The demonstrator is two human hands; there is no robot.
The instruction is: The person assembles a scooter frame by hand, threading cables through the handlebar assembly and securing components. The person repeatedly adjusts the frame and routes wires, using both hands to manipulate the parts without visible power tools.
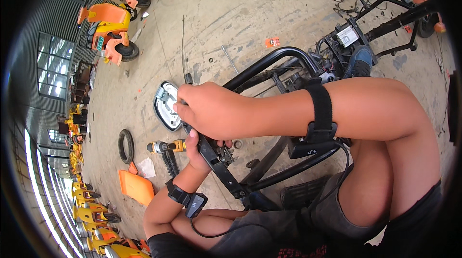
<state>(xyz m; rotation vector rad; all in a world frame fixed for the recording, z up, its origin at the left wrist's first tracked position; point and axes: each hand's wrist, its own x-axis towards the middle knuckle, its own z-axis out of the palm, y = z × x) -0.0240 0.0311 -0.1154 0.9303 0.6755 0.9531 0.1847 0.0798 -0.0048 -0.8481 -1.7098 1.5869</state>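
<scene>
Right hand: the right hand (214,109) is curled shut over the top of the black handlebar stem (211,154), its grip pressed around the bar just beside the mirror.
Left hand: the left hand (197,154) comes up from below the right hand; its grip is wrapped on the same black stem, thumb pointing up against the bar.
Stem: it runs slantwise from under the right hand down to a bracket near the person's lap, joined to the black scooter frame (274,60).
Mirror: an oval rear-view mirror (166,106) with a pale glass face sits just left of the right hand, touching its fingers.
Wrist bands: a black strap with a small box (317,128) on the right forearm; a like one (190,200) on the left wrist, with a cable.
Labels: a small orange tag or packet (272,42) lies on the concrete floor (231,7), beyond the frame; what it is cannot be told.
Floor near the mirror: a black tyre (126,146) lies to its lower left, a yellow cordless driver (166,147) between tyre and left hand, an orange body panel (136,187) below these.
Far from the frame: orange and yellow scooters (108,29) stand at the upper left.
</scene>
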